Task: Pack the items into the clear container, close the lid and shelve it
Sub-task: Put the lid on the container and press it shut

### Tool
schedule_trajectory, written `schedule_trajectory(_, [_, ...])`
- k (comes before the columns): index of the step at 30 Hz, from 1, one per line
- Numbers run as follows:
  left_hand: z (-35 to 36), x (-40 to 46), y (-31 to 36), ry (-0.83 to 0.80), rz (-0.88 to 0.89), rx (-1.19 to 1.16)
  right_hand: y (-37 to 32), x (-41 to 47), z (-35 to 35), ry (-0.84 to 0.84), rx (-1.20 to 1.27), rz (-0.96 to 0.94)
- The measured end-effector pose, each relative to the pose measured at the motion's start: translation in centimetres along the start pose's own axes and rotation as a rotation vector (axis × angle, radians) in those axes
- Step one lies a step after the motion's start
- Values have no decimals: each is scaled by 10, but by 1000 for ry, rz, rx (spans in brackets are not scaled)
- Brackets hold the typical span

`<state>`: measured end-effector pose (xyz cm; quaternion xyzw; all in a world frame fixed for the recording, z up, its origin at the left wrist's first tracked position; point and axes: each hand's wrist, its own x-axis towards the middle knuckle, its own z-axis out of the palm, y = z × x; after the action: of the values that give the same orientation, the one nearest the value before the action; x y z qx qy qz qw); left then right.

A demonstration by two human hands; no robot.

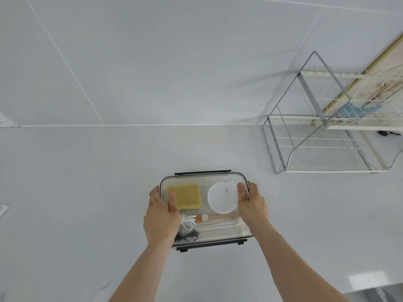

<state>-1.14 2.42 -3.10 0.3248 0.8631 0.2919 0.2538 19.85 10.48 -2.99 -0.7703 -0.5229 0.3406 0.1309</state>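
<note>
Clear container [220, 178] on the white counter [87, 192], low and centre in view, lid on, black latches along its far and near long edges. Left hand [160, 216] wrapped around the container's left end, thumb [171, 201] lying over the lid, fingers curled down the side and out of sight. Right hand [250, 203] clasped on the right end the same way, thumb [241, 190] pressed flat on the lid near the corner, fingers hidden behind the wall. Both hands closed firmly on the box, bare forearms reaching in from the bottom edge. Impossible to tell whether the box rests on the counter or hangs just above it.

Through the lid: a yellow sponge [185, 196] in the far left part, partly under the left thumb; a round white cap [221, 200] to its right, touching the right thumb's side. Nearer the body, a looped white cord [188, 222] by the left hand, a small wooden-handled brush [209, 217] lying across the middle, long white sticks [218, 227] beside it along the near wall, and a dark tangle of wire [189, 236] in the near left corner.

Wire shelf rack [316, 140] well apart to the far right, against the white wall [152, 62], two tiers, something blue [353, 111] showing on the upper tier.
</note>
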Motion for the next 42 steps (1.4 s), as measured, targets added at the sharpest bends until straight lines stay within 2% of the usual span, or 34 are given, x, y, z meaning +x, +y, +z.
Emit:
schedule_trajectory(4, [-1,-1,0,-2,14,-20,-2,-4,3,57,-49,-37])
schedule_trajectory(6, [-1,-1,0,-3,22,-32,-4,-12,5,135,-105,-135])
schedule_trajectory(9, [-4,-1,0,-18,39,-74,-4,-33,4,245,-208,-526])
schedule_trajectory(12, [-7,-1,-1,-50,62,-130,6,-54,3,75,-261,-917])
schedule_trajectory(14, [-9,-1,1,-32,118,-66,14,-62,4,-32,-340,-1030])
schedule_trajectory(18, [-16,14,18,64,364,144,16,-64,5,-50,-451,-1048])
schedule_trajectory(22, [-6,35,43,-64,634,294,15,-64,8,-71,-522,-1036])
schedule_trajectory(24, [5,38,50,-132,698,370,16,-62,9,-86,-573,-1024])
schedule_trajectory(28, [16,43,52,-69,722,439,11,-55,11,-93,-601,-983])
schedule_trajectory(33, [18,71,62,-107,752,466,-7,-39,15,-73,-622,-958])
schedule_trajectory(42, [25,82,65,-73,745,505,-13,-31,21,-64,-612,-953])
